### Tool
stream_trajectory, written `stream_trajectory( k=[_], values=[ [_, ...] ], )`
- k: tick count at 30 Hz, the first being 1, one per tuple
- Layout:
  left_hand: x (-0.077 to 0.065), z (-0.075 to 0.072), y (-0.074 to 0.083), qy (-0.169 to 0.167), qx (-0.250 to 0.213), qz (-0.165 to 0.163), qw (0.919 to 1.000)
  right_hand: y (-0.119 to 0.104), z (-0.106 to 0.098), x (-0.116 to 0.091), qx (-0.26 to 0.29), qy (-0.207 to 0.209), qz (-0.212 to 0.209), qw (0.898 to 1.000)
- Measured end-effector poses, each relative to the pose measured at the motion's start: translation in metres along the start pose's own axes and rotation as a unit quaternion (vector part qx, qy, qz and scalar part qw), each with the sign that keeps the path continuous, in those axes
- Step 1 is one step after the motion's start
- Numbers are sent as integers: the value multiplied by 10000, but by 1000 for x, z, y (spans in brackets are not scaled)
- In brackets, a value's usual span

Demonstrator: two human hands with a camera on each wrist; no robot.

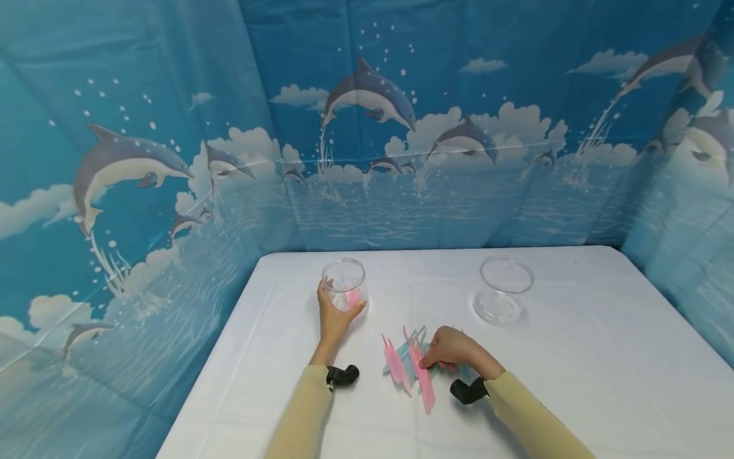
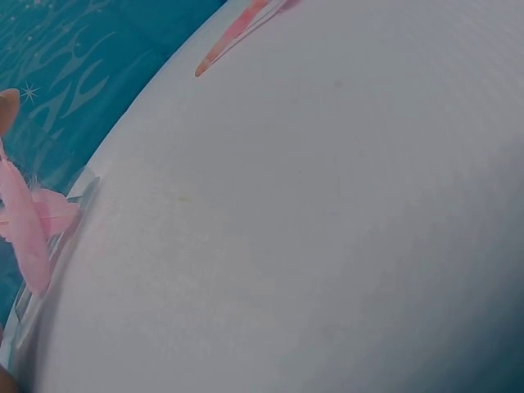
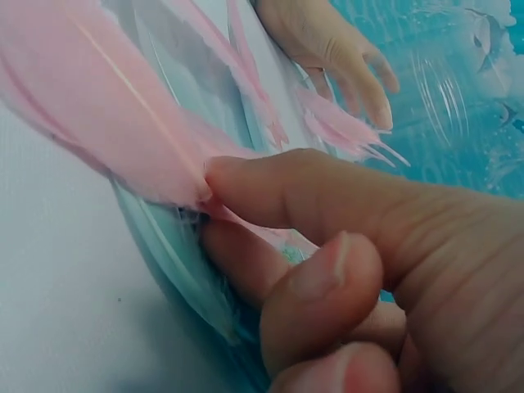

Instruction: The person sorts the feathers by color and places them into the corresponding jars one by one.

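My left hand [image 1: 335, 324] grips a clear round jar [image 1: 364, 288] from its near side, fingers and thumb spread around the wall. Inside the jar are pink feathers [image 1: 352, 297], which also show at the left edge of the left wrist view. My right hand [image 1: 459, 349] is over a loose pile of feathers on the table. Between its thumb and index finger it pinches a pink feather [image 3: 123, 115]. Teal feathers [image 3: 176, 254] lie beneath that one. Another pink feather [image 1: 395, 364] lies at the pile's left side. The right hand hides part of the pile.
A second clear jar [image 1: 497, 308] stands at the back right of the white table [image 1: 573, 357]. Behind the table hangs a blue curtain [image 1: 367, 210] printed with dolphins. Black wrist cameras [image 1: 344, 376] sit on both wrists, over yellow sleeves [image 1: 304, 414].
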State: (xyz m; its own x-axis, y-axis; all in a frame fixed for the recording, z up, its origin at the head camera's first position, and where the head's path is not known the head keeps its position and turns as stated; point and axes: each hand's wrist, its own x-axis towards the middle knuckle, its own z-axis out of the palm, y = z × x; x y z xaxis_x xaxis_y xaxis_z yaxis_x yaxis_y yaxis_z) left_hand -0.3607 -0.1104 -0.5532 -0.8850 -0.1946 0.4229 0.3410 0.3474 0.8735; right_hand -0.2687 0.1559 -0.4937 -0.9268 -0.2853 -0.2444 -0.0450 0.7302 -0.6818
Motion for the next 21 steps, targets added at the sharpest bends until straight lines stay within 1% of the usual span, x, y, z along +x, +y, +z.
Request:
stream_trajectory(
  k=[6,10,16,21],
  values=[
    [0,0,0,-19,11,22,10000,-3,7,-2,-130,234,167,9995],
    [-3,0,-2,-29,7,46,10000,-2,10,-3,16,256,166,9995],
    [-2,-1,0,10,-60,37,10000,2,6,-5,543,39,-109,9985],
    [0,0,2,6,-57,14,10000,4,-3,-7,690,-196,-216,9972]
  ],
)
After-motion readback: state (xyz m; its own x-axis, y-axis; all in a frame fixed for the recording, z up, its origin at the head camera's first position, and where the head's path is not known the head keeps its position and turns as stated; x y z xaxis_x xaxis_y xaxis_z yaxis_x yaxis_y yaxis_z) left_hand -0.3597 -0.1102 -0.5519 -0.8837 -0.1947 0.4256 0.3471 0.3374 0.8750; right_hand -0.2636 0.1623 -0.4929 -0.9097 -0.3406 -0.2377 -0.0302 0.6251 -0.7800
